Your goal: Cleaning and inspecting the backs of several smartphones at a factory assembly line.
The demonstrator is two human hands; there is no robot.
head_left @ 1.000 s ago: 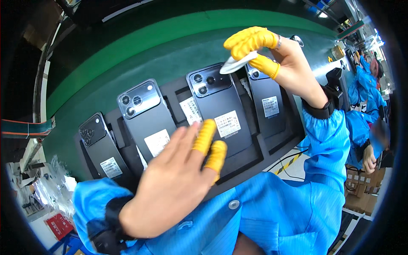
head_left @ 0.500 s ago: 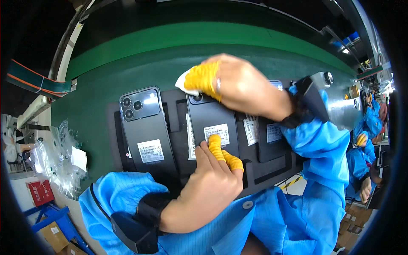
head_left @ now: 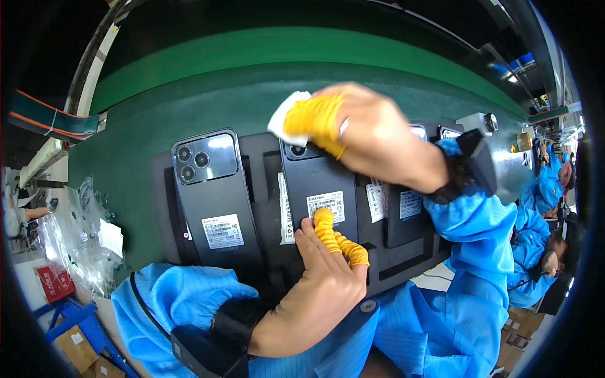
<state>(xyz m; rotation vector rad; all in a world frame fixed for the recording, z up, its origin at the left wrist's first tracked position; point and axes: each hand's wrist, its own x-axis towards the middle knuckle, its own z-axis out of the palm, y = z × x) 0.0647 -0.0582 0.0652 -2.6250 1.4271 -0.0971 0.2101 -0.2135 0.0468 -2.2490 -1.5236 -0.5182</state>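
Observation:
A dark smartphone lies back up in the middle of a black foam tray, a white label on its back. My left hand, with yellow finger cots on two fingers, presses outstretched fingertips on the phone's label and left side. At its camera end, my right hand pinches a white wiping cloth in yellow-covered fingers, slightly blurred. That hand hides much of the camera area; one lens shows below the cloth. To the left lies another dark phone with three lenses; a third phone sits partly under my right forearm.
The tray rests on a green work surface. Clear plastic bags hang at the left, above a red box and cardboard boxes. A white device stands at right. People in blue work further right.
My right hand with the cloth has moved slightly right over the phone's camera end, and more of the cloth shows. My left hand stays on the phone; the view has shifted a little.

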